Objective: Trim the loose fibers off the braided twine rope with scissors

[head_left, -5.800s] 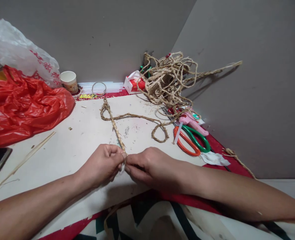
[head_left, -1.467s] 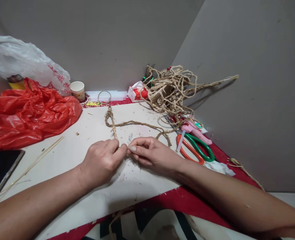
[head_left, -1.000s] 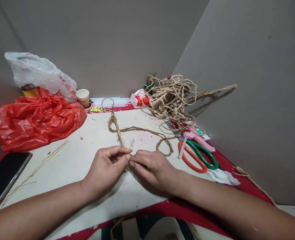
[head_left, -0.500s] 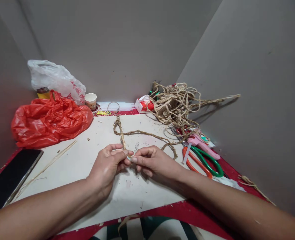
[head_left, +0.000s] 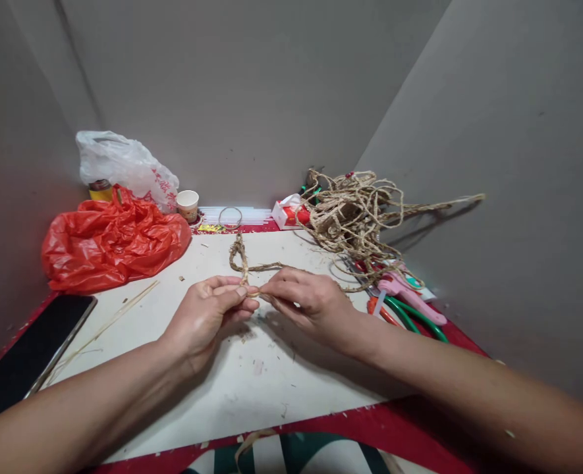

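A brown twisted straw rope (head_left: 266,267) lies over the white board, with a loop at its far end. Its pale near end runs into my left hand (head_left: 209,309), whose thumb and fingers are closed on it. Opposite, my right hand (head_left: 311,299) pinches a thin pale strand at the same end, fingertips close to the left ones. The exact twist between the fingertips is too small to make out. My right hand hides part of the rope behind it.
A heap of straw rope (head_left: 355,210) stands at the back right, near scissors with green handles (head_left: 410,316) and a pink tool (head_left: 414,296). On the left are a red plastic bag (head_left: 118,243), a phone (head_left: 34,355) and loose straws (head_left: 108,322). A paper cup (head_left: 187,205) stands behind.
My right hand has risen and turned its knuckles upward, still pinching near the left fingertips. My left hand keeps its hold on the rope. The whole view has shifted slightly.
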The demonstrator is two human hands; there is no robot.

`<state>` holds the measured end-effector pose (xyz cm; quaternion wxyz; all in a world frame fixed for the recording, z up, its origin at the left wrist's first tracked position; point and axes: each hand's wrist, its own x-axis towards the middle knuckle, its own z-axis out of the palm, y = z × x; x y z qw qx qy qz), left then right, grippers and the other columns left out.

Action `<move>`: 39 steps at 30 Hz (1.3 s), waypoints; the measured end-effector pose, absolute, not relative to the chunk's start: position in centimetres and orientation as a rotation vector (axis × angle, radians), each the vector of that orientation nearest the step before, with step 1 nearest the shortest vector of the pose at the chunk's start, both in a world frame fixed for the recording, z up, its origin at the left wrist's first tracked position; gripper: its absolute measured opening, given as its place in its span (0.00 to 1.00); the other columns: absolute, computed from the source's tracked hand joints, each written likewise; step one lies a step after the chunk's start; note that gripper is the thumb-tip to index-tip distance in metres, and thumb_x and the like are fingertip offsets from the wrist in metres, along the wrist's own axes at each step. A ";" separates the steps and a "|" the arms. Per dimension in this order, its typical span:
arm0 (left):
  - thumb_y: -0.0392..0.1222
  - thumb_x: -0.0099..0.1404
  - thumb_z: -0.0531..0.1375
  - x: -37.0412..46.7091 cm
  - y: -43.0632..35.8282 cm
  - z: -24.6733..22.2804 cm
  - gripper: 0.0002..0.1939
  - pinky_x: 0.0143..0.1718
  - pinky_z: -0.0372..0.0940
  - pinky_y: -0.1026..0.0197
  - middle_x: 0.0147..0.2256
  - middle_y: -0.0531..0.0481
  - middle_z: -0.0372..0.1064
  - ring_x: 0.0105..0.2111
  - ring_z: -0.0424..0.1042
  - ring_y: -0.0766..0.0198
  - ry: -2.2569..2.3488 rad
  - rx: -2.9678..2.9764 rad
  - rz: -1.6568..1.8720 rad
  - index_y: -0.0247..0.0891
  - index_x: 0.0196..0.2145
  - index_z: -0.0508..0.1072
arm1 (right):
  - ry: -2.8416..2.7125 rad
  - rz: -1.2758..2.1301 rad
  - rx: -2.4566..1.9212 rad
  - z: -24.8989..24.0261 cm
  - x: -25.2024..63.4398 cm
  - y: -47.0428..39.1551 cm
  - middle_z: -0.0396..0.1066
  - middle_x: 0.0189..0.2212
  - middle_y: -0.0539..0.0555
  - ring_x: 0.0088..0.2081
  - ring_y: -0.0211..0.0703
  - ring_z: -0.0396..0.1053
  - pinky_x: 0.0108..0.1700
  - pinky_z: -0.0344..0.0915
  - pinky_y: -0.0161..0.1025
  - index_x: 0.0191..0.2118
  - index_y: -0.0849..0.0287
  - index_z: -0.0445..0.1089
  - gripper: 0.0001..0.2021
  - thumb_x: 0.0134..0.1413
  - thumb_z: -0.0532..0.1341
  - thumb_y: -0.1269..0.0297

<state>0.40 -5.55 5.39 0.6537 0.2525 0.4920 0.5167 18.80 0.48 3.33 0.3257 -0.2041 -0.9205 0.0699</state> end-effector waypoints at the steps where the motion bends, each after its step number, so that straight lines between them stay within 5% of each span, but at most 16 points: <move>1: 0.28 0.61 0.60 0.2 -5.5 5.4 0.05 0.28 0.69 0.71 0.30 0.44 0.76 0.25 0.74 0.71 1.112 0.578 1.145 0.32 0.36 0.68 | -2.428 0.173 -0.529 3.2 18.8 0.5 0.73 0.31 0.56 0.31 0.38 0.70 0.32 0.65 0.33 0.41 0.59 0.75 0.11 0.62 0.55 0.67; 8: 0.31 0.56 0.62 -0.7 -5.5 5.0 0.05 0.27 0.67 0.69 0.26 0.50 0.74 0.23 0.72 0.70 1.183 0.672 1.137 0.35 0.31 0.68 | -2.430 0.046 -0.466 3.8 17.7 0.0 0.72 0.45 0.61 0.35 0.39 0.71 0.37 0.68 0.36 0.37 0.59 0.72 0.08 0.61 0.55 0.67; 13: 0.35 0.54 0.62 -1.2 -5.2 4.4 0.03 0.28 0.64 0.67 0.24 0.55 0.68 0.24 0.69 0.70 1.296 1.083 1.266 0.35 0.28 0.69 | -2.532 0.207 -0.339 3.9 16.6 2.0 0.67 0.54 0.65 0.48 0.45 0.71 0.44 0.69 0.42 0.35 0.60 0.68 0.08 0.61 0.52 0.71; 19: 0.34 0.61 0.57 -2.1 -4.5 2.9 0.03 0.33 0.65 0.65 0.28 0.53 0.71 0.29 0.70 0.68 1.450 1.795 1.447 0.36 0.30 0.71 | -2.507 0.549 -0.258 3.4 15.3 4.5 0.74 0.37 0.58 0.38 0.39 0.71 0.41 0.68 0.38 0.41 0.61 0.68 0.08 0.63 0.52 0.67; 24: 0.31 0.62 0.56 -3.1 -3.4 1.5 0.05 0.35 0.66 0.62 0.30 0.49 0.73 0.30 0.72 0.65 1.572 2.386 1.605 0.36 0.35 0.70 | -2.328 0.952 -0.419 3.2 14.2 5.0 0.71 0.26 0.51 0.27 0.34 0.68 0.32 0.65 0.33 0.36 0.62 0.70 0.09 0.62 0.56 0.63; 39: 0.29 0.64 0.53 -4.9 -1.4 -0.1 0.09 0.39 0.68 0.60 0.33 0.47 0.73 0.34 0.73 0.64 1.364 2.595 1.663 0.38 0.40 0.68 | -1.719 1.548 -0.547 1.5 11.5 5.1 0.70 0.19 0.46 0.18 0.31 0.66 0.20 0.61 0.29 0.31 0.60 0.66 0.16 0.49 0.66 0.51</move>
